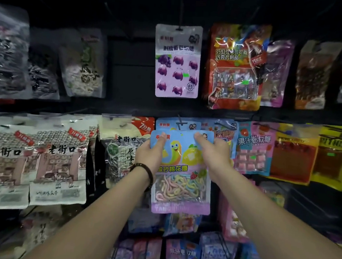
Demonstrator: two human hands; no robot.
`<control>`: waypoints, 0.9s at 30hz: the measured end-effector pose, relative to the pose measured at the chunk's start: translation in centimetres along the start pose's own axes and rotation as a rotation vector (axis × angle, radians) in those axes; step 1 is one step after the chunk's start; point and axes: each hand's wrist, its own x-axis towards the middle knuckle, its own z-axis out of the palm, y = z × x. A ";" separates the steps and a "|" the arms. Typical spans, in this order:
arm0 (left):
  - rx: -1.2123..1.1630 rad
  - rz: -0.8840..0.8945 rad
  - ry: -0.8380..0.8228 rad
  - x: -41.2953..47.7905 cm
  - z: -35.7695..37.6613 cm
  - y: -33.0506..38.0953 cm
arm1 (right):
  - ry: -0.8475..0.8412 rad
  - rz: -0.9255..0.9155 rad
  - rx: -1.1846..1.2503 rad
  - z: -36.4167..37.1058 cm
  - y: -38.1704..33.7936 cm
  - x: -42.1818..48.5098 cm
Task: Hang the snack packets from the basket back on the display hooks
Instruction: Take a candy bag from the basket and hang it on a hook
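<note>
My left hand (151, 152) and right hand (215, 151) pinched the blue packet (182, 183) by its top corners, fingers clamped, to level its hole with the hook (180, 123) just above

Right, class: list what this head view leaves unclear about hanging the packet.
Head view:
- Hang hole of the packet: blurred, not discernible near the hook.
- Most fingers of the left hand and right hand: hidden behind the packet.
- Dim bottom packets: cut off by the edge.
- Blurred top-left bags: print unreadable.
</note>
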 end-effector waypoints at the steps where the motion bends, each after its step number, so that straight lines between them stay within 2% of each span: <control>1: -0.005 -0.002 0.006 0.5 0.1 0.0 | 0.002 0.001 0.004 0.1 -0.2 0.4; 7: -0.007 -0.024 0.036 1.8 0.9 -0.2 | 0.040 0.044 -0.041 0.4 -0.2 1.6; 16: -0.031 -0.030 0.090 2.6 0.9 -0.1 | 0.005 0.066 -0.063 1.2 -1.0 1.9; 23: -0.013 -0.022 0.041 2.8 0.9 -0.7 | 0.011 0.072 -0.073 0.6 -1.1 1.5; 27: -0.007 -0.044 0.073 3.4 0.9 -0.8 | 0.011 0.092 -0.095 1.0 -1.0 1.8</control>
